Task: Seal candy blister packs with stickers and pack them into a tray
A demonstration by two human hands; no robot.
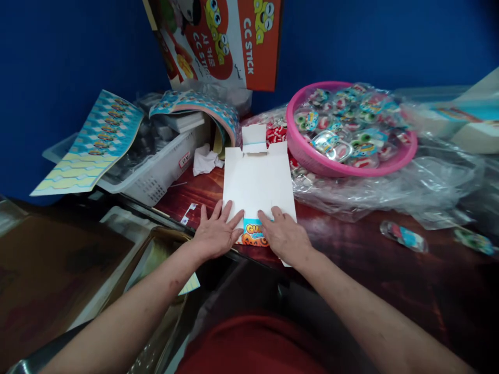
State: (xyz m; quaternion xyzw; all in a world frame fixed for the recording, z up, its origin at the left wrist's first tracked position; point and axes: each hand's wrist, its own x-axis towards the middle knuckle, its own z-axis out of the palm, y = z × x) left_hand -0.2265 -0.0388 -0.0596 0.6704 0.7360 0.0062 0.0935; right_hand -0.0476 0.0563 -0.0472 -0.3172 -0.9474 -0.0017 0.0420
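Left grip point(217, 232) lies flat with fingers spread, pressing the near left corner of a flattened white carton blank point(258, 179); right grip point(284, 236) is likewise flat and spread on the near right corner — neither pinches anything. Between them a printed flap point(252, 234) of the blank shows blue and orange. The blank lies on the dark red worktop point(351, 244), its tab end pointing away. To the left stands a white basket point(156, 174) beside printed sheets point(93, 143); to the right, a pink bowl point(312, 158) of wrapped candies sits on clear plastic — one loose candy point(403, 236) lies apart.
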